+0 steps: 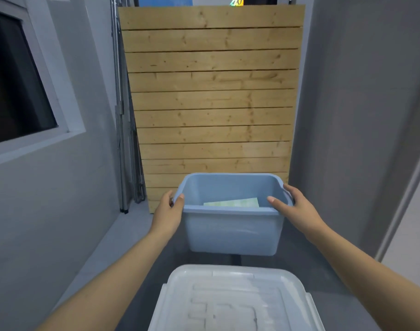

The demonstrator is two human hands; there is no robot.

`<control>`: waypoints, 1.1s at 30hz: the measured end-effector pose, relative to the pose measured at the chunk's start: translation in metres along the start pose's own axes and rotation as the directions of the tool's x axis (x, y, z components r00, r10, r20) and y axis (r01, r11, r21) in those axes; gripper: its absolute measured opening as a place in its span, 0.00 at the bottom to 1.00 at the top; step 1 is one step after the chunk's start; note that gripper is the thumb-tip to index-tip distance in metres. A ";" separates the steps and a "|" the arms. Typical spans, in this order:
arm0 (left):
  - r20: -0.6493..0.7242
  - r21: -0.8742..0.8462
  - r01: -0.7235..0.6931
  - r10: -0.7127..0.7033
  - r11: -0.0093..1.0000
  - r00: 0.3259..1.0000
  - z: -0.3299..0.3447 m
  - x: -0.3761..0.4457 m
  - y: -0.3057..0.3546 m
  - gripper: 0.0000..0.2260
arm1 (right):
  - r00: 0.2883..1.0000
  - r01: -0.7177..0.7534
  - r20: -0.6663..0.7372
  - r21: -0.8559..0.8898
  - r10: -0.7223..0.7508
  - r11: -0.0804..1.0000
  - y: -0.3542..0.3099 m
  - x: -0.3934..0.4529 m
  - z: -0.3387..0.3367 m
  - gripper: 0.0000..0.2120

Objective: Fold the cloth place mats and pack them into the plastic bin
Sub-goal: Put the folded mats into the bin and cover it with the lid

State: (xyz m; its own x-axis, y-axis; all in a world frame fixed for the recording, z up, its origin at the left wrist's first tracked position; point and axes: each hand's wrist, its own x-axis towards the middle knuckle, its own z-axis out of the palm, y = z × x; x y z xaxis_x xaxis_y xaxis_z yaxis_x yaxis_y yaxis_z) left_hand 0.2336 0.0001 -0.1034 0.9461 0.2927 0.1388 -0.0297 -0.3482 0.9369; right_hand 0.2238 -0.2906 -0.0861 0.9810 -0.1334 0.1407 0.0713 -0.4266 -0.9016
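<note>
Both hands (168, 211) (297, 206) grip bin (232, 232) (mats (232, 203) probably inside).

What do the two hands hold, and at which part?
Both hold the blue bin: left hand grips its left rim, right hand its right rim.

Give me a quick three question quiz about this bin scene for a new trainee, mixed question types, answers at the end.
1. True or false: both hands grip the blue bin by its rim.
2. What shows inside the bin? A) a folded pale green place mat B) a stack of plates C) a coiled rope
3. Fill in: the surface nearest the camera, below the bin, is a white plastic ____.

Key:
1. True: left hand and right hand each hold a side.
2. A: the place mat.
3. lid.
</note>
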 end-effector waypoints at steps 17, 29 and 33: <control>0.144 0.413 0.434 -0.528 0.801 0.837 -0.025 -0.128 -0.050 0.29 | 0.865 -0.415 0.091 -0.423 0.493 0.806 0.068 -0.124 0.002 0.21; 0.075 -0.072 0.334 -0.329 0.940 0.941 -0.068 -0.130 0.016 0.09 | 0.974 -0.224 0.009 0.162 0.226 0.961 -0.013 -0.139 -0.032 0.19; 0.038 -0.249 0.234 -0.232 0.940 0.972 -0.077 -0.125 0.044 0.11 | 0.987 -0.135 -0.047 0.263 0.152 0.955 -0.041 -0.133 -0.037 0.19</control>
State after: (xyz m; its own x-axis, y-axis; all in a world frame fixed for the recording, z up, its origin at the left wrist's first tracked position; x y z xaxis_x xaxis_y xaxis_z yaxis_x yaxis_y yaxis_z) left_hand 0.0896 0.0170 -0.0547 0.9389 0.3310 -0.0944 0.1130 -0.0372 0.9929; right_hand 0.0841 -0.2889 -0.0523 0.9710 -0.2383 0.0209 -0.0165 -0.1540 -0.9879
